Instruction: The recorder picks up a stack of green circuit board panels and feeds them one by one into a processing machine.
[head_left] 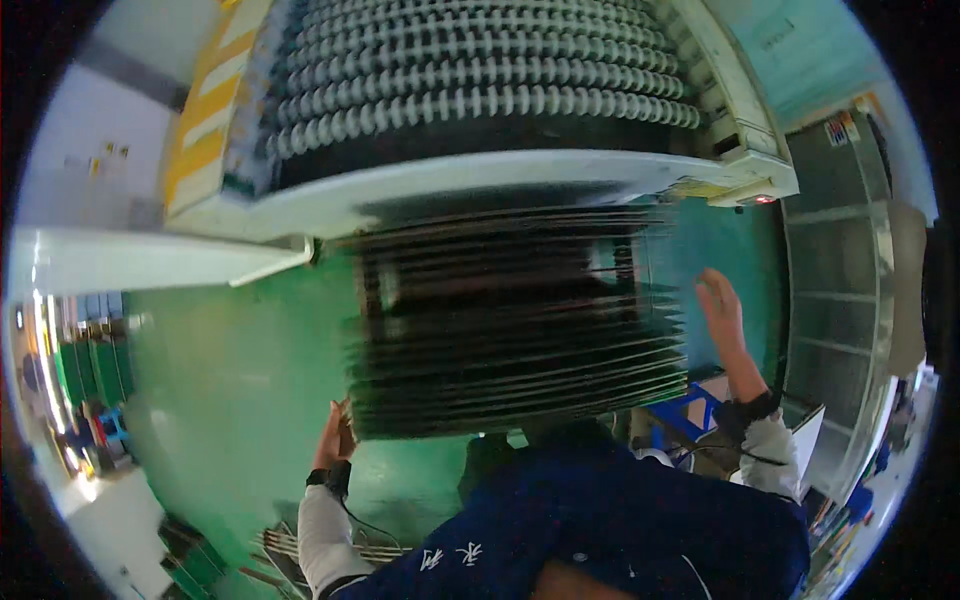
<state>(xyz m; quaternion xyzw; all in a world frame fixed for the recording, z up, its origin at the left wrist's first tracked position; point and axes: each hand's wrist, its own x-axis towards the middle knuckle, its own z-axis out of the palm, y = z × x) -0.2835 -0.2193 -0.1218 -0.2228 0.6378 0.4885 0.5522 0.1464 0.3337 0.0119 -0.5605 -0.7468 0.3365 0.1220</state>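
We note the dark stack of thin, flat rectangular panels (pixel 520 385) between the left hand (pixel 337 434), fingers curled at its near corner, grip unclear, and the right hand (pixel 725 315), loosely extended, empty, apart; judged stack-handling, next calling for two-sided steadying.

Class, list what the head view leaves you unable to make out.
Head view:
Dark panels: exact count; blur merges their edges.
Left hand: whether it grips; too small and blurred at the panels' corner.
Roller bed: far end; cut off by the top edge.
What supports the panels: hidden by the panels.
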